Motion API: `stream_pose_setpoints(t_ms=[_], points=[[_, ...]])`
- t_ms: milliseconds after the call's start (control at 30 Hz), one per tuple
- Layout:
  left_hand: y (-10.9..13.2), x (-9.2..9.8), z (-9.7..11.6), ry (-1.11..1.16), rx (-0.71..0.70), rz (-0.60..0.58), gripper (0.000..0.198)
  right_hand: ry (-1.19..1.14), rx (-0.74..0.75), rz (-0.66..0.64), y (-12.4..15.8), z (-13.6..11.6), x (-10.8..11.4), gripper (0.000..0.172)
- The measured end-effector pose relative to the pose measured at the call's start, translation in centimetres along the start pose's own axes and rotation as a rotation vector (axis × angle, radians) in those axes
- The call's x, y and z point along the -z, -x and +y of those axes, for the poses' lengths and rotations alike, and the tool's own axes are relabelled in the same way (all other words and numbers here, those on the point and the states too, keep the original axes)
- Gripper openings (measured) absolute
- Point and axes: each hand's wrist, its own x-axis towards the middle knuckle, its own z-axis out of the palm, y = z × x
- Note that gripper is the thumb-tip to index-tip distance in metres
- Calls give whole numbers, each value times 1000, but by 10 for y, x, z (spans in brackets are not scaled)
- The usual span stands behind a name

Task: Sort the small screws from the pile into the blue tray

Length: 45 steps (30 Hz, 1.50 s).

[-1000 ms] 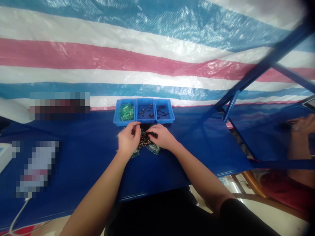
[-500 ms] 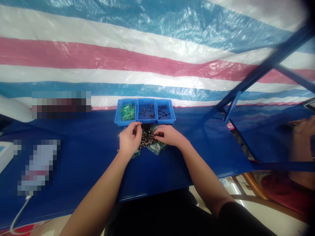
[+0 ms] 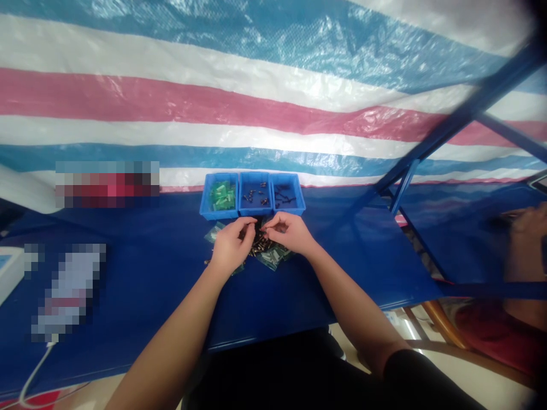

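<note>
Small brassy metal parts lie in a heap on the blue table, with clear bags of pale pieces around them. Over the heap's left side is my left hand, its thumb and fingers curled together. My right hand is opposite, at the upper right of the heap, its fingertips pinched close to those of my left hand. Whatever is between the fingers of either hand is too small to make out. Just behind stand three joined blue bins: green packets in the left, small screws in the middle, dark thin parts in the right.
A blurred-out device with a white cable lies on the blue table at left. Blue metal bars slant up at right. Beyond them, another person's hand rests near the far table. Striped sheeting hangs behind.
My left hand has moved a little right, and my right hand slightly left and up, so the fingertips are now closer together above the heap.
</note>
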Motion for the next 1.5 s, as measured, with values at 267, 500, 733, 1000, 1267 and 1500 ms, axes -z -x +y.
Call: stream_pose_setpoints(t_ms=[267,500,733,1000,1267,1500], points=[[2,-2,-1,35,-54,-45,27,307,189,162,-2,-1,-4,12],[2,-5,-3,15,-57,-36,28,428,291,130,-2,2,-3,18],[-1,-4,-3,10,-59,-43,27,393,262,137,-3,3,-5,16],[0,-4,-3,14,-56,-29,27,281,184,185,-3,-2,-9,17],[0,-5,-5,2,-79,-27,26,223,103,237,-2,-3,-13,20],[-1,-6,-5,-23,-100,-12,25,132,80,254,-1,-2,-16,24]])
